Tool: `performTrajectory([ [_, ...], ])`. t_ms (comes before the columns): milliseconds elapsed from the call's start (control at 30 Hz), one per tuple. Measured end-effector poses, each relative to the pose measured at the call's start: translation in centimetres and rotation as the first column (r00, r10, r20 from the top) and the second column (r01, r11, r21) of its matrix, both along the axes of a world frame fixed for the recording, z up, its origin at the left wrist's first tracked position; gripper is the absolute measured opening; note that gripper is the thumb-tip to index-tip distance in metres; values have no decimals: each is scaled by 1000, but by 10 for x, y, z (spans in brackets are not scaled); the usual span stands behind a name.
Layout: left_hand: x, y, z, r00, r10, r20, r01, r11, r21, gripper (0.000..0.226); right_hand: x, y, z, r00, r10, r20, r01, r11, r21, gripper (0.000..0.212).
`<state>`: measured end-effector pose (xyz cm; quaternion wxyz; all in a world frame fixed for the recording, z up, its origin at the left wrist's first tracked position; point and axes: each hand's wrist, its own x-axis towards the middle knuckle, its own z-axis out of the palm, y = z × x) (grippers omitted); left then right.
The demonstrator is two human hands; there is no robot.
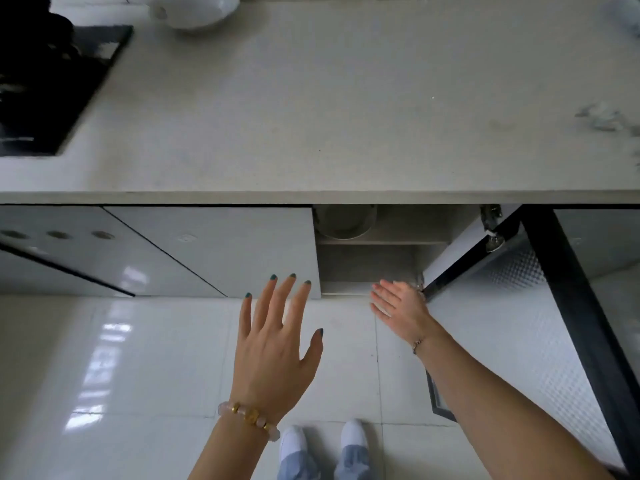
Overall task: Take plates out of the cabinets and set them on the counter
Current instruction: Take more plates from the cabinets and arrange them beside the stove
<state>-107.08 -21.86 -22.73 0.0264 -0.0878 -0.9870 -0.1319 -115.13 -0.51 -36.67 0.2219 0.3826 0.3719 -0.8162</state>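
Plates, dim round stack, on upper shelf of open cabinet, right of centre, under counter edge; right hand flat, fingers straight, empty, before lower shelf, beside swung-out door; left hand spread, empty, lower centre; hob upper left.

Teal polish marks the nails of your left hand, above a bracelet of pale pink and gold beads. The surface before you is pale grey-beige, with a black cooktop at its left and a white vessel at the back. The closed cabinet doors are glossy light grey. The open door is black-edged, its inner face a white embossed diamond pattern. Your shoes are white on glossy white floor tiles.
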Motion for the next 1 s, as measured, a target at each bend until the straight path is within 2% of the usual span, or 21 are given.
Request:
performTrajectory([
  [233,-21,-16,-119,991,-68,118,73,997,-35,55,-47,-20,-106,999,31,32,-33,996,79,33],
  [400,-34,-29,-170,983,-97,155,108,992,-69,57,-98,-30,-145,999,-41,-3,41,996,79,27],
  [633,-48,-42,-213,975,-104,197,123,988,-90,57,-161,-40,-166,990,-137,-25,139,986,97,32],
  [767,-51,-49,-229,966,-105,237,128,988,-82,56,-181,-51,-181,992,-123,-39,126,986,106,20],
  [867,-53,-53,-239,957,-116,265,142,986,-82,56,-191,-56,-190,990,-127,-66,134,984,115,24],
  [1000,-54,-58,-246,948,-101,302,133,987,-88,56,-202,-61,-194,970,-231,-81,239,963,124,16],
])
